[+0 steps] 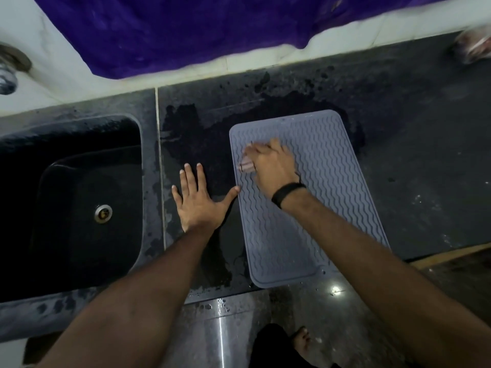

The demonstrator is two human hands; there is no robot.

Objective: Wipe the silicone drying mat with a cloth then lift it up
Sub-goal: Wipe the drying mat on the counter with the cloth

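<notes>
- The right hand (pixel 271 166) sits on the far left part of the silicone drying mat (pixel 326 181), fingers curled round a small pinkish cloth (pixel 247 166) that it presses onto the ribbed surface; only a bunched bit of the cloth shows past the fingers.
- A black band (pixel 285 193) circles the right wrist.
- The left hand (pixel 198 200) lies flat on the dark countertop (pixel 414 144), fingers spread wide and straight, holding nothing; its thumb tip touches the mat's left edge.
- The grey mat lies flat, slightly askew, with its near end reaching over the counter's front edge.
- To the left, past a pale seam, the black sink (pixel 79 197) is sunk into the counter, its drain (pixel 103 213) visible; the left hand rests between sink and mat.
- Wet patches darken the counter around the mat's far and left sides.
- Right of the mat the counter runs on bare toward a blurred object (pixel 473 46) in the far right corner.
- A purple fabric (pixel 172 30) hangs along the back wall above the counter's rear edge.
- A tap fitting (pixel 10 67) shows at the far left.
</notes>
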